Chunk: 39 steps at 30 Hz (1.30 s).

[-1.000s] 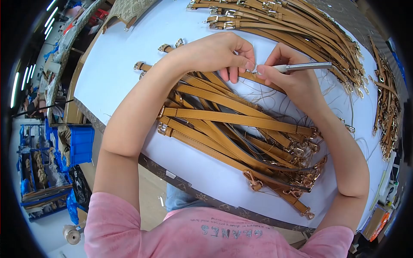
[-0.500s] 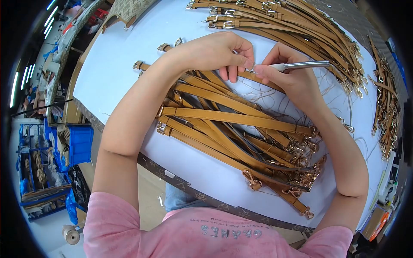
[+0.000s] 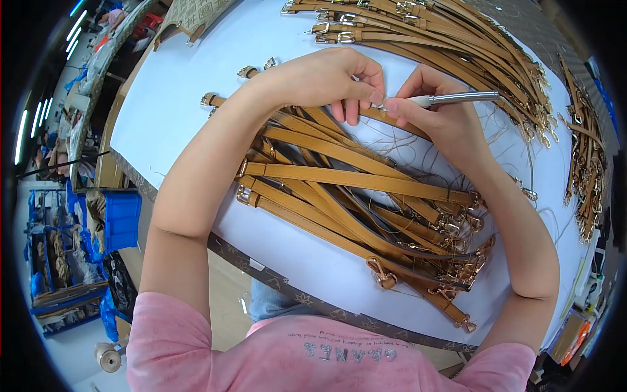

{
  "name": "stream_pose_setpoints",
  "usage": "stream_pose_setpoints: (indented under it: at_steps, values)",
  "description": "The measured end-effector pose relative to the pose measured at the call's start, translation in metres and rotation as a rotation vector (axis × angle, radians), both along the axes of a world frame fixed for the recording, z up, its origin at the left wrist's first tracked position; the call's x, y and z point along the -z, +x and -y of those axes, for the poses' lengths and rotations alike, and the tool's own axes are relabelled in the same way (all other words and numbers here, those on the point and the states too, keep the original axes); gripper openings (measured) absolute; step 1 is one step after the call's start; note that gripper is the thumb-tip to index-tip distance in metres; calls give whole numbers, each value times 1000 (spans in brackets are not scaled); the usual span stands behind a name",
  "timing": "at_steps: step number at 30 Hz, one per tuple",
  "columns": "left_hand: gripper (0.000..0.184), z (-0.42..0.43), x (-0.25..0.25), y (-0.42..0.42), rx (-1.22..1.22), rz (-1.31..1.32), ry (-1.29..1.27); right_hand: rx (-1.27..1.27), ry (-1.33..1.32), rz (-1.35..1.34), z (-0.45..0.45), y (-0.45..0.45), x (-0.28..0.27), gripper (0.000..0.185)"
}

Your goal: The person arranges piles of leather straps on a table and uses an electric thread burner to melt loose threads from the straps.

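One head-worn fisheye view, close above, forward and down onto the table [image 3: 163,117].

A worker's right hand [image 3: 447,117] is edging toward nine o'clock, narrowing the slim gap to the thumb of the left hand [image 3: 347,81], while the back end of its silver-barrelled tool [image 3: 464,97] is drifting toward ten o'clock. The camera's view is shifting too, a blue crate [image 3: 122,222] at nine o'clock sliding slightly outward.
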<state>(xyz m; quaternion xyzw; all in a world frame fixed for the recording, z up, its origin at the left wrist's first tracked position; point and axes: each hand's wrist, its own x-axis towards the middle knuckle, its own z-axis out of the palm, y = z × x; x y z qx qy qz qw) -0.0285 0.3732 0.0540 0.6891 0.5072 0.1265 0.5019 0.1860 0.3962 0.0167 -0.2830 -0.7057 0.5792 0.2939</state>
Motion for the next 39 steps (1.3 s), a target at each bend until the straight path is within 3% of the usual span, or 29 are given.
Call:
stream_pose_setpoints:
  at_steps: [5,7,10,14,19,22,27,30,35,39]
  values:
    - [15,1,-4,0,-53,29,-10,2,5,32,0,1,-3,19]
    - [13,3,-4,-1,-84,36,-17,32,-60,-76,-2,2,-3,16]
    - [10,10,-4,-2,202,-318,533,70,-96,-207,-3,3,-11,13]
    - [10,13,-7,11,98,-564,834,119,-81,-429,-5,4,-21,15]
    - [13,9,-3,9,65,-366,622,106,-94,-493,-6,7,-26,14]
    - [16,12,5,13,57,-441,999,80,-127,-499,-9,10,-29,14]
    - [21,6,4,9,65,-294,689,28,-162,-472,-10,13,-34,12]
    - [23,4,-3,7,89,-218,337,-12,-204,-390,-8,11,-29,11]
    - [23,4,-1,8,30,-176,283,-5,-239,-299,-3,8,-23,11]
    - [17,0,9,2,129,-83,438,-9,-232,-246,-3,6,-16,10]
